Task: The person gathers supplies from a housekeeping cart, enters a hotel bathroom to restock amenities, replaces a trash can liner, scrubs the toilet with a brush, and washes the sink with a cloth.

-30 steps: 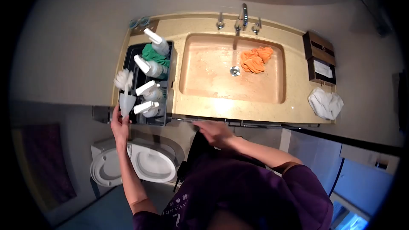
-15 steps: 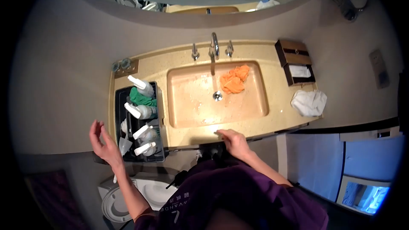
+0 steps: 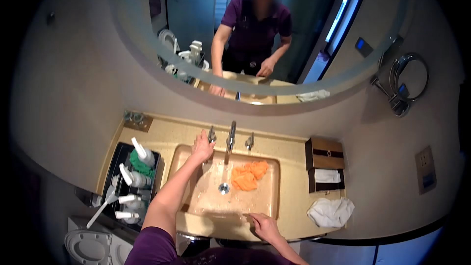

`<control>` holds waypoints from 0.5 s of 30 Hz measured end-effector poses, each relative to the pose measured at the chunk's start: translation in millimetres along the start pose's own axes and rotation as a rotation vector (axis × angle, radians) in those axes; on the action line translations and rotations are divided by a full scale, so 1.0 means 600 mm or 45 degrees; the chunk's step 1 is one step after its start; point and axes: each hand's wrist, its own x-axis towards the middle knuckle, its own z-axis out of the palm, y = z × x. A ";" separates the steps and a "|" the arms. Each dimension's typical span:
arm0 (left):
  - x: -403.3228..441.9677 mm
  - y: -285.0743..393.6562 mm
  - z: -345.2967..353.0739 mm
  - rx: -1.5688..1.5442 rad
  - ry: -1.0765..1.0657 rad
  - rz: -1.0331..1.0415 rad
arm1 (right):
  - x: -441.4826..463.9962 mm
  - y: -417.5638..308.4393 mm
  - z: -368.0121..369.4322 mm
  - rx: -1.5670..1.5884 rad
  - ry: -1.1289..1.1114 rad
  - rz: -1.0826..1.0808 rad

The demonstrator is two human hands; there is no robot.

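Observation:
My left hand [image 3: 201, 147] reaches across the left side of the sink [image 3: 274, 201] to the left tap handle [image 3: 211, 134]. Its fingers are stretched out right beside the handle; a firm grip is not visible. My right hand [image 3: 265, 227] is at the sink's front rim, fingers loosely bent and apart, holding nothing. A chrome faucet [image 3: 231, 136] stands behind the basin. Inside the wet basin, a crumpled orange cloth [image 3: 248, 174] lies to the right of the drain [image 3: 224, 188].
A black caddy [image 3: 156, 169] at the left holds several spray bottles [image 3: 139, 180], a green cloth [image 3: 141, 165] and a white brush [image 3: 109, 198]. On the right are a brown tissue box [image 3: 326, 153] and a white cloth [image 3: 331, 212]. A mirror [image 3: 304, 34] hangs above; a toilet [image 3: 88, 245] stands lower left.
My left hand has moved from beside the caddy to the left tap handle. My right hand stays near the front rim. The view has tilted up, showing more mirror.

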 end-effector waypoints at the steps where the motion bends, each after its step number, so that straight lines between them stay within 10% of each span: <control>1: 0.029 0.003 0.007 -0.049 -0.142 -0.100 | 0.005 0.007 -0.009 -0.007 -0.044 0.034; 15: 0.127 -0.074 0.086 0.165 -0.161 0.356 | 0.083 0.101 0.087 -0.141 -0.104 0.157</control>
